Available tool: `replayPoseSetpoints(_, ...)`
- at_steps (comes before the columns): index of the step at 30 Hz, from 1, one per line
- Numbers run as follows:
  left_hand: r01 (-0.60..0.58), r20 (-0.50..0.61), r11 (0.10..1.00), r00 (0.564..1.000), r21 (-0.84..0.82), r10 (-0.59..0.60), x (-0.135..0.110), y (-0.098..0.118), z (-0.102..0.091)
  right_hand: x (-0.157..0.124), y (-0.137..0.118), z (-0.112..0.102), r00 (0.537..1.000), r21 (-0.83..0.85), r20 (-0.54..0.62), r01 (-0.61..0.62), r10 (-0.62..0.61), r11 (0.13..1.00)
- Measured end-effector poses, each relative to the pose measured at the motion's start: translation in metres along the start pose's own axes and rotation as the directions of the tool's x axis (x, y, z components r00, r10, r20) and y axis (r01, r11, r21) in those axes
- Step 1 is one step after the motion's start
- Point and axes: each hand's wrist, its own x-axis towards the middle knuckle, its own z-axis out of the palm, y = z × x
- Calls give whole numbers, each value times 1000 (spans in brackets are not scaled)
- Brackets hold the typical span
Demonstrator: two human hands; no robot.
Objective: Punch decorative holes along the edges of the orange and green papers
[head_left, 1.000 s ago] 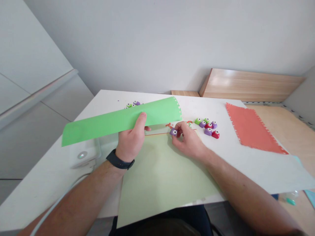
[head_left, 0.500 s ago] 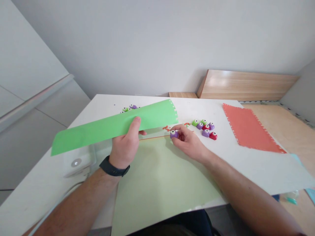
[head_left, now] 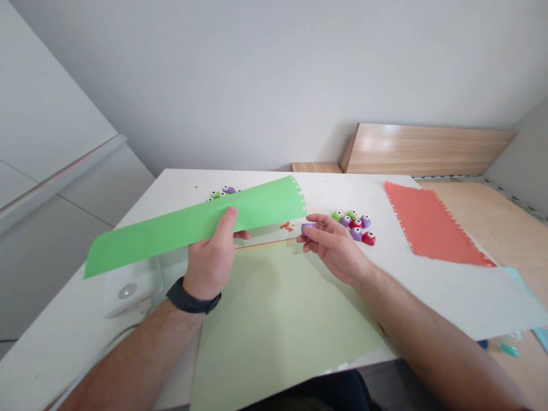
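Observation:
My left hand (head_left: 214,254) grips a green sheet of paper (head_left: 171,231), thumb on top and fingers beneath. Small notches have been cut along the sheet's right edge. Just right of that edge, my right hand (head_left: 336,245) pinches a small purple craft punch (head_left: 307,229) between thumb and fingers. The punch is apart from the paper and partly covered by the fingers. Beyond the right hand sits a cluster of green, purple and red craft punches (head_left: 356,224). Small red paper cutouts (head_left: 286,226) lie on the table below the green sheet.
Several more punches (head_left: 218,194) show behind the green sheet. A red sheet with notched edges (head_left: 436,222) lies on the right of the white table (head_left: 180,182). Pale green paper (head_left: 282,314) covers the front. A white device (head_left: 128,291) with a cable stands at left.
My right hand has turned so its fingers extend more, and the purple punch has tilted in them and shifted slightly right. The left hand still holds the green sheet.

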Motion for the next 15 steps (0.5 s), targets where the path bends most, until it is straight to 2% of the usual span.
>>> replayPoseSetpoints(5, 17, -1, 1000, 1000, 18, -17, -1, -1, -1, 1, -1, 0, 995, 74, 100, 18, -25, 997)
replayPoseSetpoints(9, -30, 24, 998, 999, 57, 29, -1, -7, -3, -3, -3, 2, 989, 71, 147, 16, -26, 997)
replayPoseSetpoints(13, -128, 114, 978, 987, 163, 110, -7, -15, -8, -6, -6, 5, 979, 77, 201, -40, 24, 996)
replayPoseSetpoints(15, -259, 204, 924, 957, 281, 206, -12, -17, -13, -6, -7, 5, 981, 104, 193, -51, 30, 993)
